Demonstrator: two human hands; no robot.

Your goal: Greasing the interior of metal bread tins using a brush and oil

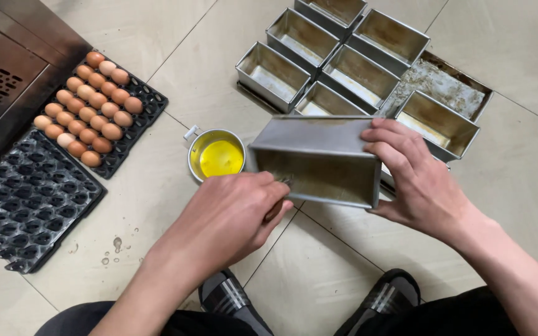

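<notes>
my right hand (415, 177) has its fingers curled over the end wall of a rectangular metal loaf tin (319, 163), thumb underneath, holding it tilted on its side above the floor with the open mouth facing me. my left hand (228, 214) is closed around something thin at the tin's lower left edge; a short bit of it pokes out past the fingertips into the tin, but i cannot tell what it is. just left of the tin, and touching nothing i can see, sits a small round metal cup (215, 154) with yellow liquid in it, down on the tiled floor (157, 205). behind the held tin, a cluster of empty loaf tins (337, 59) stands upright in close rows, and one more sits on a flat baking tray (446, 84) with a crusted, stained bottom. further left, a black egg tray (147, 102) carries rows of brown eggs (88, 102), about half its cups filled, and beside it lies a stack of empty black egg trays (29, 202). a dark metal appliance edge (7, 68) fills the upper left corner. at the bottom, my two slippers (306, 298) rest on the tiles, with a few water drops (114, 246) near my left knee.
</notes>
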